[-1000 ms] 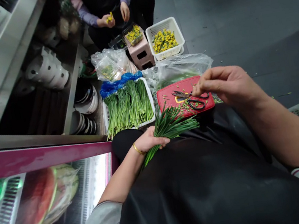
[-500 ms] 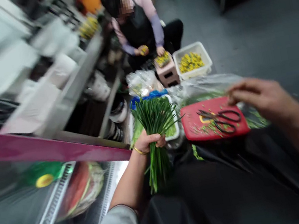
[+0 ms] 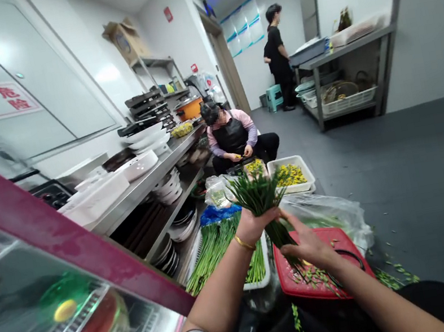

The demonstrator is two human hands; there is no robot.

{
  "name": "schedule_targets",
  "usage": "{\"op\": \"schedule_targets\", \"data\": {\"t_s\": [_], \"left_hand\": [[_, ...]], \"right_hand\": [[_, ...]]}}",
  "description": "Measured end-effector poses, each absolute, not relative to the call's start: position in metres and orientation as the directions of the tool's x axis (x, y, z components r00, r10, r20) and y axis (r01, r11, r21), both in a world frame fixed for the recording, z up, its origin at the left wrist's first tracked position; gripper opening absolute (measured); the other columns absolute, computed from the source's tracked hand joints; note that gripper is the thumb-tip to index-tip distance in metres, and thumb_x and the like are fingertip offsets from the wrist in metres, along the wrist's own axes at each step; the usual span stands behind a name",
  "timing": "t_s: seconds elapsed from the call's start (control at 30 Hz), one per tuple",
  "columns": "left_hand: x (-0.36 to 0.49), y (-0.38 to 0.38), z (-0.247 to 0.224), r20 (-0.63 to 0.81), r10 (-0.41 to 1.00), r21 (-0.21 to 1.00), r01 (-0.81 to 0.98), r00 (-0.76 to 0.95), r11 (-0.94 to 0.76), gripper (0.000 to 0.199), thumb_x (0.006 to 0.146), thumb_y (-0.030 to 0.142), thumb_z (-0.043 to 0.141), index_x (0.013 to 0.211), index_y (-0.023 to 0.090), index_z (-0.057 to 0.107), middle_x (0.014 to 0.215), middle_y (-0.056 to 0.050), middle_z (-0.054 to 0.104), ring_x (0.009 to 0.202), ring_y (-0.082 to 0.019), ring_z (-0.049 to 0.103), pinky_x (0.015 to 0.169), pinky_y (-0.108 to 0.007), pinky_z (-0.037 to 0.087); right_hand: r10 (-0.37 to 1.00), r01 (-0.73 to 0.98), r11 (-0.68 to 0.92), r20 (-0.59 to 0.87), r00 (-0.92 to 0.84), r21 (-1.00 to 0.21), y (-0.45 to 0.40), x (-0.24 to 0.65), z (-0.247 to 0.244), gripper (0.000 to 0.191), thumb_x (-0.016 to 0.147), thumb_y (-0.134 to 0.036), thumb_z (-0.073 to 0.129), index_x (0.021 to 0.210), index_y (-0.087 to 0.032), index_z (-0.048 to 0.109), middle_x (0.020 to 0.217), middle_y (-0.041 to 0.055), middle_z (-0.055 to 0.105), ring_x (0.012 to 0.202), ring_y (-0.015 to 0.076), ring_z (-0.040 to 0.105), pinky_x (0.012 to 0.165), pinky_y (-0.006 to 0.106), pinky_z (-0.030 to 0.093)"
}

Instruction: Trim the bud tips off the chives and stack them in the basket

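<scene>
My left hand, with a gold bracelet at the wrist, is closed round a bunch of long green stalks. Against the lower part of that bunch lies my right hand, its fingers curled on the stalks. Below my hands a red board bears small green scraps, and the dark handle of the scissors shows past my right wrist. More green stalks fill a white tray left of the board.
A seated person handles yellow pieces beside a white tub of them. Metal shelving with dishes runs along the left. Another person stands near a steel table. Clear plastic lies behind the board.
My right hand has come from over the board's right side to the bunch and now touches it. The bunch has shifted right. The view has tilted up, showing more of the room.
</scene>
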State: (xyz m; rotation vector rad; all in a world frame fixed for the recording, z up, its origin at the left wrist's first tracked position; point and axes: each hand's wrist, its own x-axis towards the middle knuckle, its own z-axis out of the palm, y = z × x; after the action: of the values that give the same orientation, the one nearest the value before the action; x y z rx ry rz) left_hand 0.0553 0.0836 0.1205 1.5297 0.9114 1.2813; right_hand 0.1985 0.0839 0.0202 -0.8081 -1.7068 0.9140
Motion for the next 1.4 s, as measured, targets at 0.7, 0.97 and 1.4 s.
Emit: {"op": "schedule_targets", "data": {"t_s": [0.7, 0.97, 1.4], "left_hand": [[0.026, 0.052, 0.085, -0.030, 0.823, 0.955, 0.260, 0.567, -0.144, 0.035, 0.067, 0.043, 0.073, 0.056, 0.014, 0.057, 0.049, 0.000, 0.052, 0.047, -0.010, 0.046, 0.047, -0.023, 0.039], [0.041, 0.040, 0.085, -0.020, 0.860, 0.971, 0.216, 0.510, -0.105, 0.026, 0.063, 0.036, 0.077, 0.065, 0.014, 0.064, 0.051, 0.001, 0.054, 0.054, -0.013, 0.051, 0.053, -0.024, 0.044], [0.041, 0.045, 0.078, 0.015, 0.836, 0.943, 0.270, 0.549, -0.194, 0.030, 0.065, 0.037, 0.075, 0.081, 0.012, 0.069, 0.075, -0.005, 0.066, 0.070, -0.016, 0.057, 0.068, -0.028, 0.049]], "right_hand": [[0.431, 0.620, 0.784, 0.693, -0.578, 0.029, 0.053, 0.277, 0.136, 0.023, 0.090, -0.020, 0.047, 0.074, -0.018, 0.063, 0.077, 0.0044, 0.061, 0.079, 0.0158, 0.056, 0.089, 0.037, 0.042], [0.736, 0.204, 0.671, 0.674, -0.070, -0.712, 0.055, 0.263, 0.105, 0.016, 0.085, -0.029, 0.053, 0.075, -0.019, 0.059, 0.076, 0.0029, 0.060, 0.073, 0.0151, 0.058, 0.072, 0.033, 0.049], [0.486, 0.535, 0.821, 0.735, -0.474, -0.198, 0.033, 0.284, 0.131, 0.015, 0.089, -0.029, 0.053, 0.088, -0.029, 0.069, 0.086, 0.0002, 0.067, 0.109, 0.0189, 0.055, 0.107, 0.047, 0.031]]}}
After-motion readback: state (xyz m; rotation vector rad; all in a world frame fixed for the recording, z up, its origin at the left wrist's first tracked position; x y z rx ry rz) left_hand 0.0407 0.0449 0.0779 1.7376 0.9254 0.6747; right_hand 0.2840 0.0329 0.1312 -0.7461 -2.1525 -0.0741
